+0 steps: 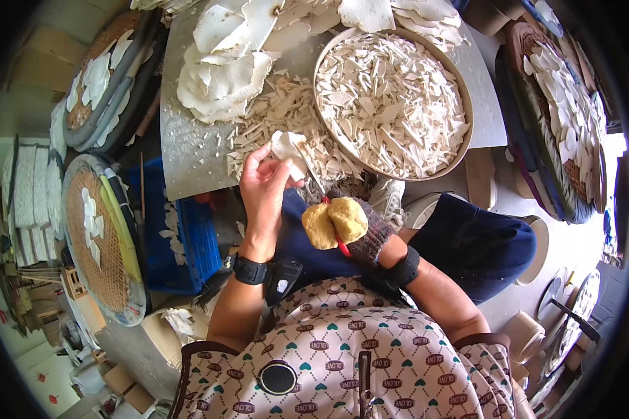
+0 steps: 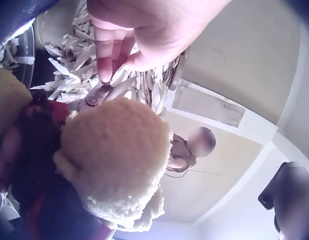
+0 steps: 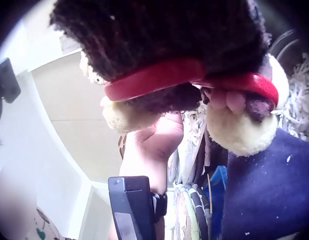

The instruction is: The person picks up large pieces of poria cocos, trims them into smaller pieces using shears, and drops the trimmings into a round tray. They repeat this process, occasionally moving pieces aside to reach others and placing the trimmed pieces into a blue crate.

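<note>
A pale, thin slice (image 1: 288, 151) is pinched between the thumb and fingers of the left hand (image 1: 264, 183), above the strips on the metal table. The right hand (image 1: 370, 230), in a dark knitted glove, grips red-handled scissors (image 1: 316, 176) padded with yellow foam (image 1: 335, 222); the blades lie at the slice's right edge. In the left wrist view the left hand (image 2: 144, 35) is above the foam (image 2: 117, 155). The right wrist view has the glove (image 3: 164, 35) around the red handles (image 3: 154, 78), with the left hand (image 3: 157, 137) beyond.
A round tray (image 1: 466, 133) full of cut strips stands right of the loose strips (image 1: 279, 105). Whole slices (image 1: 223, 80) are stacked on the metal table (image 1: 178, 150) at the back left. A blue crate (image 1: 196, 244) and round woven racks (image 1: 77, 230) stand at the left.
</note>
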`<state>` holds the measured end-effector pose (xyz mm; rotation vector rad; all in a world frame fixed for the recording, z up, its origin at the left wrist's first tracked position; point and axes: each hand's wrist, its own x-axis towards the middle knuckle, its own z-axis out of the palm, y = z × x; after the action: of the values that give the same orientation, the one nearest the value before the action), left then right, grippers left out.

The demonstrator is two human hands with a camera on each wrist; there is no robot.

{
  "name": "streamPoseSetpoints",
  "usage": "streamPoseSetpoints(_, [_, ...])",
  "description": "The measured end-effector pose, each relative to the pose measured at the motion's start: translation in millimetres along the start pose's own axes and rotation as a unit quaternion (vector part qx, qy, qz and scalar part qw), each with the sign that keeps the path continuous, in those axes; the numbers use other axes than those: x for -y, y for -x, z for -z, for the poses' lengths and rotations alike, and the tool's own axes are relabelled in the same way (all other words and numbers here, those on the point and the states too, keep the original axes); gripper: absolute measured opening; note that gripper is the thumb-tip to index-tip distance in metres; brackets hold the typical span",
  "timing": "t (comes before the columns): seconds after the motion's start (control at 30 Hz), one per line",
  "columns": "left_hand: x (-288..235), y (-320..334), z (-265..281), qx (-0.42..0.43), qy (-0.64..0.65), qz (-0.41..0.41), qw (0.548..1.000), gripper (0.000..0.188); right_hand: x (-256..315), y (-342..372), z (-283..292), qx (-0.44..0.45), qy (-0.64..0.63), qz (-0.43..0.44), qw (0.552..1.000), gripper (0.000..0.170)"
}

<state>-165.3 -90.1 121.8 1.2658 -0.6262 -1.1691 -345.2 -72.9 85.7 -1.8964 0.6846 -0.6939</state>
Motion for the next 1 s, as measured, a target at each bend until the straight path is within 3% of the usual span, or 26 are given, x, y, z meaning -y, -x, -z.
streamPoseSetpoints(0.1, [0.1,-1.8,3.9,0.008,-0.01,-0.005,1.0,0.044,6.8,-3.9,3.5,0.02,0.027,-0.024,0.999,0.034])
streamPoseSetpoints(0.27, [-2.6,-3.3,1.9,0.019,0.0,-0.023,1.0,0.047,-2.8,-2.9,-7.0,0.006,-0.233,-0.129,0.964,0.038])
streamPoseSetpoints(0.33, [-4.4,-2.5,5.3,0.046,-0.026,-0.013,0.998,0.046,-6.6,-2.5,-8.8,0.0,-0.179,-0.098,0.979,0.04])
streamPoseSetpoints(0.4, [-6.1,-0.9,4.8,0.055,-0.037,-0.006,0.998,0.046,-9.2,-6.4,-6.6,0.001,0.001,-0.028,1.0,0.041])
streamPoseSetpoints(0.6, [2.2,-5.1,7.9,0.043,-0.041,0.003,0.998,0.053,6.8,-9.2,2.8,-0.02,-0.049,-0.055,0.997,0.041])
streamPoseSetpoints(0.77, [-3.8,-5.9,8.6,0.039,-0.076,-0.021,0.996,0.045,-5.9,-8.6,-7.7,-0.019,-0.27,-0.147,0.951,0.033])
streamPoseSetpoints(0.97, [-17.6,-4.8,13.9,0.096,-0.122,-0.004,0.988,0.032,-17.0,-9.7,-9.1,-0.058,-0.379,-0.14,0.913,0.025])
streamPoseSetpoints(1.0, [-19.9,-3.2,13.8,0.096,-0.118,0.009,0.988,0.031,-16.3,-10.6,-9.2,-0.053,-0.424,-0.157,0.89,0.027])
